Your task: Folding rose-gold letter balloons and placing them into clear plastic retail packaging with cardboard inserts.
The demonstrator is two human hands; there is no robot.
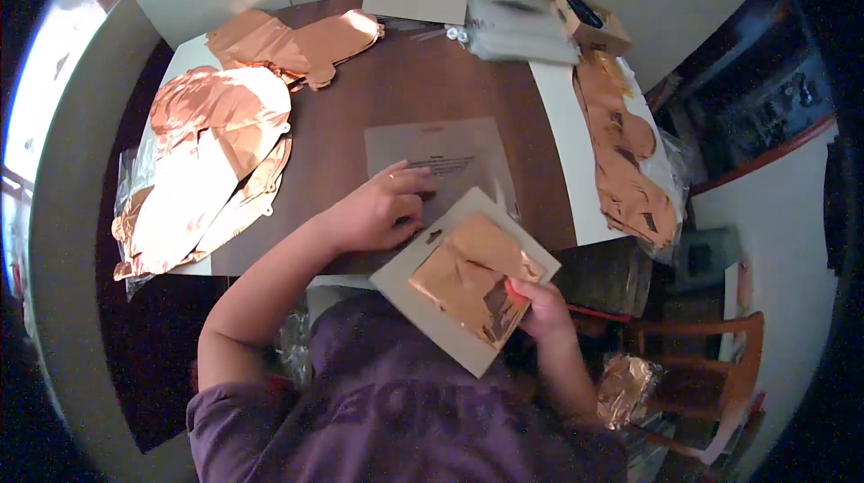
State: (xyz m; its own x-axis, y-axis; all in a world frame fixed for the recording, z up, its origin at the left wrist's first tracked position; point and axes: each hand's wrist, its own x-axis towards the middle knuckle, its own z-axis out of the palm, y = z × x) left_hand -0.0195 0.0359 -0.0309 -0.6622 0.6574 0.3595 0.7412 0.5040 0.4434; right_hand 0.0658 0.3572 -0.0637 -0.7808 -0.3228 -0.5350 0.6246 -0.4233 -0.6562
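Observation:
A white card with a hang hole carries a folded copper-coloured foil balloon on its face. My right hand grips the card's right side, its red-nailed thumb pressing on the foil. The card is tilted over the table's near edge. A clear plastic bag with small print lies flat in the middle of the table. My left hand rests over the bag's left part, index finger stretched out across it and the other fingers partly bent. It holds nothing that I can see.
Flat copper foil balloons pile up on the left, and more foil balloons lie at the right edge. At the back are a white box, a stack of clear bags and a small open box. A wooden chair stands right.

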